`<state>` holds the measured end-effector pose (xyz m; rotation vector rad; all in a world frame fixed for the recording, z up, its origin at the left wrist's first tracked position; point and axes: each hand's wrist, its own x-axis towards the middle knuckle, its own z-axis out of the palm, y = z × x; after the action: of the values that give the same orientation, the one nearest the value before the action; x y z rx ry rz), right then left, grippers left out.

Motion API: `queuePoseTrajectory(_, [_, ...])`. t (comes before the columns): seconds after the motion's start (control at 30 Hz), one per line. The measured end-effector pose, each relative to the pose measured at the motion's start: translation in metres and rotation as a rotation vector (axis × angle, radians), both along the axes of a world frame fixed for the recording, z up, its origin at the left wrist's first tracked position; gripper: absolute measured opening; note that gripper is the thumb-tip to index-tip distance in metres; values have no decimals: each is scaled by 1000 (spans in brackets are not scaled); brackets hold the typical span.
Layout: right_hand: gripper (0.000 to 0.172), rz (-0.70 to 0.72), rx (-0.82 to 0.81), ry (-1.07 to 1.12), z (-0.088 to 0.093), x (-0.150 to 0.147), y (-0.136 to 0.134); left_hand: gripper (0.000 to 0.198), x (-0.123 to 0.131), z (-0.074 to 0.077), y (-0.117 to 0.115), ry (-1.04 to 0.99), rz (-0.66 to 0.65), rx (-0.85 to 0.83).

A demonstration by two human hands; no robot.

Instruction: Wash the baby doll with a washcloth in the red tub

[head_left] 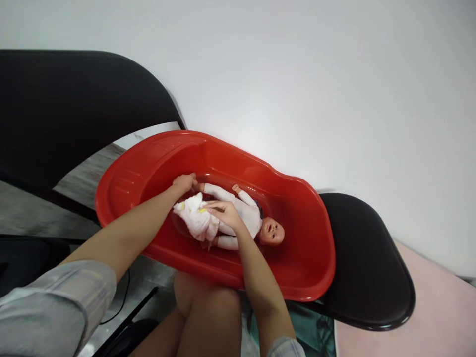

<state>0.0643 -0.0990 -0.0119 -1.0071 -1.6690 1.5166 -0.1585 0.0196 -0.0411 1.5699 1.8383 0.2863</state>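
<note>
A baby doll [248, 214] in a white suit lies on its back inside a red plastic tub [305, 258], head toward the right. A white diaper [194, 218] with yellow marks covers its lower body. My left hand [185, 183] is closed around the doll's foot at the tub's middle. My right hand [223, 212] rests on the doll's hip, fingers closed on the edge of the diaper.
The tub rests across two black chair seats, one at left [55, 114] and one at right [372, 267]. A white wall [297, 74] stands right behind. My bare knee [208, 312] is under the tub's near rim. Pink flooring [439, 317] lies at right.
</note>
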Motion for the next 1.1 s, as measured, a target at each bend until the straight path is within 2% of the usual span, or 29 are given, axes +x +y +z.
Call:
queuePoseTrajectory(0.1, [49, -163, 97, 91, 5, 5, 8, 24, 0, 14, 9, -22, -59, 106])
queuePoseTrajectory(0.2, [68, -272, 206, 107, 10, 12, 11, 43, 3, 29, 11, -116, -187, 275])
queuePoseTrajectory(0.33, [79, -306, 359, -1, 16, 15, 9, 48, 19, 48, 0, -470, -333, 498])
queuePoseTrajectory(0.43, [82, -323, 473, -110, 17, 15, 6, 64, 35, 60, -14, -658, -377, 533])
queuePoseTrajectory(0.5, [85, -373, 539, -186, 17, 16, 4, 66, 45, 66, -22, -720, -377, 515])
queuePoseTrajectory(0.67, [105, -548, 624, -373, 21, 22, 4, 45, 60, 76, -36, -819, -439, 348])
queuePoseTrajectory(0.83, [116, -606, 538, -488, 26, 23, 8, 59, 62, 83, -42, -862, -488, 281])
queuePoseTrajectory(0.97, [127, -660, 476, -479, 25, 21, 10, 63, 62, 76, -39, -964, -589, 198])
queuePoseTrajectory(1.1, [121, -705, 454, -291, 25, 19, 8, 79, 64, 65, -37, -1152, -657, 48])
